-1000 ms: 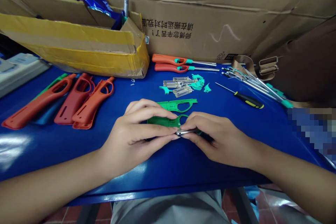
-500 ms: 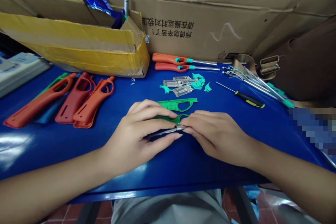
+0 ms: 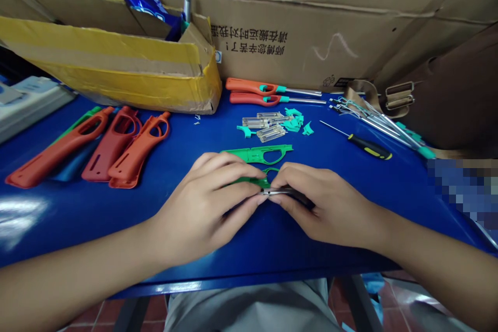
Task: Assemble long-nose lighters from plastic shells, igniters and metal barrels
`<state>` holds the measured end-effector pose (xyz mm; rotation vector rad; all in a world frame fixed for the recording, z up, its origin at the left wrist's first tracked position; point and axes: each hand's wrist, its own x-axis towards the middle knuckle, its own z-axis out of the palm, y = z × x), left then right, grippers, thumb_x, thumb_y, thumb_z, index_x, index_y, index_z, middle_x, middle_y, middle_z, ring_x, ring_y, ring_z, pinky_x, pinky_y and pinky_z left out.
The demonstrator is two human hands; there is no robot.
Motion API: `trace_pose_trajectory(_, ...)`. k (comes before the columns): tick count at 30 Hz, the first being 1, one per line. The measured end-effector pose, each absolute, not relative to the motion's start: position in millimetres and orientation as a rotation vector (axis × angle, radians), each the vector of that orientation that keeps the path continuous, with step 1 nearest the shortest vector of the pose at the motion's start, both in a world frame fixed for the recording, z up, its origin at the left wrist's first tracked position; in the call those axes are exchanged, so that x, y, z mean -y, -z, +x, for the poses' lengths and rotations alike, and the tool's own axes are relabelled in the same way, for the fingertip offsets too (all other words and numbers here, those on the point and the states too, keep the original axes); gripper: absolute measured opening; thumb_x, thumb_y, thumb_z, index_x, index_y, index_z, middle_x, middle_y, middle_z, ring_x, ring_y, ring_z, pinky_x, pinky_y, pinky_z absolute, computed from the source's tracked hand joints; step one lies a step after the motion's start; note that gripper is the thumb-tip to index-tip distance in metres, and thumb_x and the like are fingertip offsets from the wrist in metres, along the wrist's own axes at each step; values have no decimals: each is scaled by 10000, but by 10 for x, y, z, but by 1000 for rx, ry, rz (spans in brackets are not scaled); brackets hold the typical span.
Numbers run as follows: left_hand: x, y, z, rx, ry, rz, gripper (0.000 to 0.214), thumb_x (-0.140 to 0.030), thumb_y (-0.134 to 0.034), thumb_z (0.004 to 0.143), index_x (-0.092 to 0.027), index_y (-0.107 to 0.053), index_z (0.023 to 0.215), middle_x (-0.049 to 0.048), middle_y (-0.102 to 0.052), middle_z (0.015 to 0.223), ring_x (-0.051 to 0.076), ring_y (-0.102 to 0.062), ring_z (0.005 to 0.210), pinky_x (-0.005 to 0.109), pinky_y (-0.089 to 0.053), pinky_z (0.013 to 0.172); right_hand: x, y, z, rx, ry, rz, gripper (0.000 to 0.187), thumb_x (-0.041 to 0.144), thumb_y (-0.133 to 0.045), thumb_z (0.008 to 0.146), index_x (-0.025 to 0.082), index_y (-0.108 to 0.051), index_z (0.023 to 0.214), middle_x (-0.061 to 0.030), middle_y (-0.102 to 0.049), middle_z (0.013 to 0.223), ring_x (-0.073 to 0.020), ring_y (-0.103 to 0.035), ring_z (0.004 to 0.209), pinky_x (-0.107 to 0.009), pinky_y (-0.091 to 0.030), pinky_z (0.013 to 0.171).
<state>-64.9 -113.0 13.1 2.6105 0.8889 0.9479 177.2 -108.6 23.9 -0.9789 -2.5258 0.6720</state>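
Observation:
A slim metal lighter tube (image 3: 277, 192) is pinched between the fingertips of both hands, just above the table's near half. My left hand (image 3: 206, 205) is closed on its left end, and its fingers hide whatever lies beyond. My right hand (image 3: 324, 202) grips the tube's right side, which runs darkly under the palm. Right behind the fingertips lies a green lighter shell half (image 3: 266, 179), partly covered by my left hand. Farther back rests another green shell half (image 3: 254, 154), with a trigger-guard loop.
Clear fuel tanks (image 3: 268, 125) and teal triggers (image 3: 293, 120) lie mid-table. A screwdriver (image 3: 369, 148) and wired metal tubes (image 3: 389, 127) are at right. Orange-red shells (image 3: 58, 153) lie left. Assembled lighters (image 3: 252, 86) sit before the cardboard; a taped box (image 3: 155, 83) stands back left.
The tube has shifted between my fingertips: more of it now shows on the right-hand side. The pale wires seen under my left hand are out of sight.

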Motion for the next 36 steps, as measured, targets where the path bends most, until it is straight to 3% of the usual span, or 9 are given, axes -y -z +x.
trace_pose_trajectory(5, 1149, -143, -638, -902, -858, 2530, 65, -176, -665, 940, -191, -717, 976, 30, -745, 1096, 202, -637, 1007, 392, -440, 887, 1046, -246, 1802, 2632, -570, -969, 205, 306, -436, 1077, 208, -617, 1076, -25, -638, 975, -156, -609, 870, -286, -434, 715)
trace_pose_trajectory(14, 1117, -185, -637, -855, -726, 2435, 137, -156, -572, 986, -199, -702, 994, 37, -735, 1078, 199, -639, 995, 386, -442, 902, 1037, -257, 1810, 2693, -526, -944, 238, 310, -407, 1085, 214, -623, 1117, -30, -657, 964, -163, -609, 859, -294, -417, 716)
trace_pose_trajectory(27, 1135, -149, -649, -823, -646, 2499, 122, -219, -613, 982, -220, -681, 1084, 20, -711, 1081, 192, -630, 1030, 360, -430, 925, 1064, -253, 1752, 2484, -634, -1045, 342, 418, -619, 971, 183, -578, 726, 8, -555, 718, -118, -512, 663, -268, -325, 578)
trace_pose_trajectory(33, 1099, -167, -703, -903, -659, 2554, 572, -410, -803, 808, -215, -592, 1303, 56, -716, 1185, 246, -659, 1077, 395, -472, 933, 985, -288, 1832, 2402, -608, -1101, 248, 323, -619, 952, 187, -626, 746, 0, -565, 708, -126, -511, 660, -277, -343, 593)
trace_pose_trajectory(36, 1054, -142, -758, -978, -712, 2577, 479, -354, -749, 891, -237, -580, 1323, 47, -737, 1151, 223, -689, 1015, 380, -513, 901, 888, -309, 1917, 2354, -553, -1124, 254, 293, -631, 942, 194, -606, 710, -1, -566, 686, -128, -500, 637, -285, -353, 593)
